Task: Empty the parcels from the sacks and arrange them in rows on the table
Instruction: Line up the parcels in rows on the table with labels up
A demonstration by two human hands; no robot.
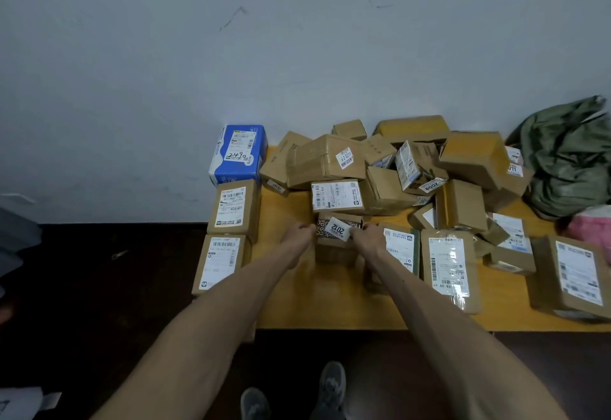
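A small brown patterned box (335,247) with a white "2012" sticker sits near the middle of the yellow table (297,307). My left hand (299,236) grips its left side and my right hand (368,237) grips its right side. Behind it lies a loose heap of cardboard parcels (380,168). Along the table's left edge stand a blue and white parcel (239,153) and two labelled cardboard boxes (234,209), one behind the other. More labelled boxes (449,267) lie flat to the right. A crumpled green sack (568,158) rests at the table's far right.
A pale wall rises right behind the table. The floor is dark brown, and my shoes (330,390) show below the table's front edge. Something pink (591,227) lies beside the sack. A white paper (23,403) lies on the floor at bottom left.
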